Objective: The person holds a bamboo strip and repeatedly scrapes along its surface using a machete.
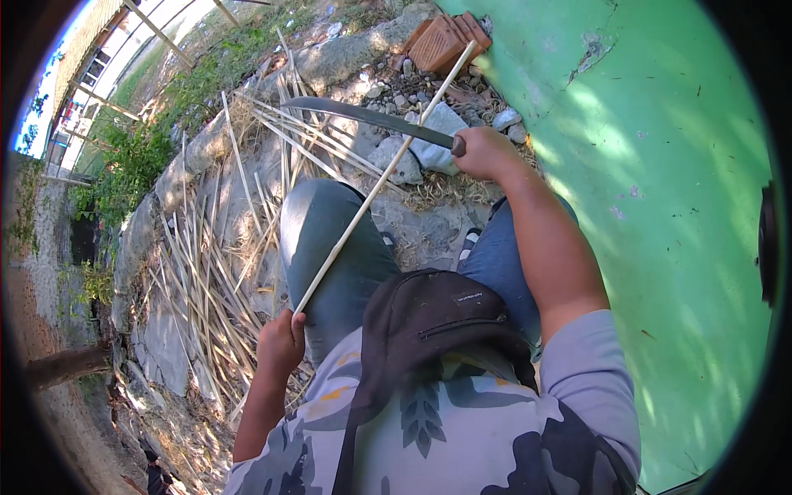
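My left hand is closed around the near end of a long pale stick, which looks like a peeled strip of bamboo or wood. The stick slants up and away to the right across my left thigh, its far end close to some red bricks. My right hand grips the handle of a machete. Its long dark blade points left, with a slightly curved tip, and crosses the stick towards its far part. Whether the blade touches the stick I cannot tell.
Many similar pale sticks lie heaped on the ground at my left, and more lie ahead. Grey stones and red hollow bricks sit in front. A green painted surface runs along my right. My black bag rests at my waist.
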{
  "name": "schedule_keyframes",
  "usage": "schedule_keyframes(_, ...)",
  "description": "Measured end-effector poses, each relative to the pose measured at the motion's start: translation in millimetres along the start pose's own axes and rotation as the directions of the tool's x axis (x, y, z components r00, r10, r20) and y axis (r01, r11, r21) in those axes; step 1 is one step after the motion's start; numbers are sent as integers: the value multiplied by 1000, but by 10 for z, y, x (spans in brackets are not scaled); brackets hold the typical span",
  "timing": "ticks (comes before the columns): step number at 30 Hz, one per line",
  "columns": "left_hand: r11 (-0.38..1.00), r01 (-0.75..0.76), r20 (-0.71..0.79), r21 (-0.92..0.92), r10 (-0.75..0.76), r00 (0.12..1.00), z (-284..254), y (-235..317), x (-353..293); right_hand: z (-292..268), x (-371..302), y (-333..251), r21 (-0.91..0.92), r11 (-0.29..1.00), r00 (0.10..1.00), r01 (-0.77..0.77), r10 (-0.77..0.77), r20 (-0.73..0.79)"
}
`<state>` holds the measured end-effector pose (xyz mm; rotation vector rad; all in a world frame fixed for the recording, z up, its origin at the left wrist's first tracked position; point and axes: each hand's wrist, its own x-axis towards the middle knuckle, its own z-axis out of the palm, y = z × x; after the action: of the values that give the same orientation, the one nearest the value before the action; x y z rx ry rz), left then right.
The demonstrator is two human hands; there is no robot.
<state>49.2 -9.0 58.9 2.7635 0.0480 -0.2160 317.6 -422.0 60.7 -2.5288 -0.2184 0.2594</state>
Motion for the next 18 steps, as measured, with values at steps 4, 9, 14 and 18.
schedule_keyframes(4,1000,-18,6,5,18,1000,32,0,-58,97,-109,-105,-29,996,996,87,-87,-2)
schedule_keyframes(9,999,-38,-25,5,38,999,131,-86,-89,210,-275,-472,-291,890,936,351,-323,141)
schedule_keyframes(14,997,-73,-36,-27,72,997,147,-39,-12,-45,23,119,44,999,999,-12,10,45)
schedule_keyframes(18,996,-79,-48,-38,77,996,170,-109,-14,-51,31,112,45,999,997,23,-20,-73)
